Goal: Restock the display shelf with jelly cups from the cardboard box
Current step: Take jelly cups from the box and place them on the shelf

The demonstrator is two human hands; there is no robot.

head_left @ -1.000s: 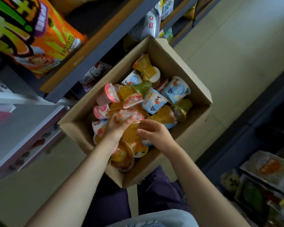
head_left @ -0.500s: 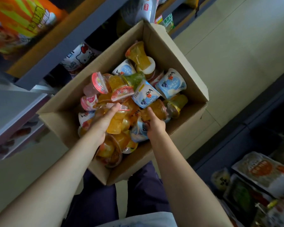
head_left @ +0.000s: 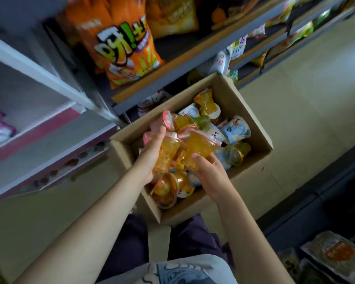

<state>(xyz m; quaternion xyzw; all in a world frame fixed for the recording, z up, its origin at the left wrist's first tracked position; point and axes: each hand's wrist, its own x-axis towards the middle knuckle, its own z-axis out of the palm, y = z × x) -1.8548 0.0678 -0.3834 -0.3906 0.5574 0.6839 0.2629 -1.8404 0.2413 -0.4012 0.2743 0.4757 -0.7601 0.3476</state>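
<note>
1. Step in hand, as judged: pickup from the cardboard box (head_left: 252, 158), one load per hand, ahead of transfer to the shelf.
2. Left hand (head_left: 152, 158): fingers curled round an orange jelly cup (head_left: 164, 154), thumb side toward the box's left wall; cup lifted just above the heap, base toward the wrist, red-edged lid end away.
3. Right hand (head_left: 208, 173): fingers wrapped under a second orange jelly cup (head_left: 199, 149), held tilted, lid end up and right. The two held cups close beside each other; contact between them not determinable.
4. Remaining stock: box on the floor (head_left: 295, 83), between the knees and the shelving, well filled. Among the contents: blue-and-white cups (head_left: 237, 128), a green jelly cup (head_left: 201, 121), a pink-lidded cup (head_left: 167, 119) and further orange cups lying at all angles, none upright in rows.
5. Destination: shelving (head_left: 191, 58) above and beyond the box, carrying a large orange snack bag (head_left: 127, 48); lower tier behind the box partly hidden, a character-print packet (head_left: 152, 99) visible there. Exact jelly slot not identifiable from this view.
6. Progress, as judged: early to middle; box far from empty.
7. Next move, as judged: lift both cups clear of the box rim without dragging neighbours out, carry up and left to the shelf, set down upright on the base with the label outward.
8. Risk, as judged: smooth tapered cups liable to slip in a loose hold; foil lids vulnerable to squeezing.
</note>
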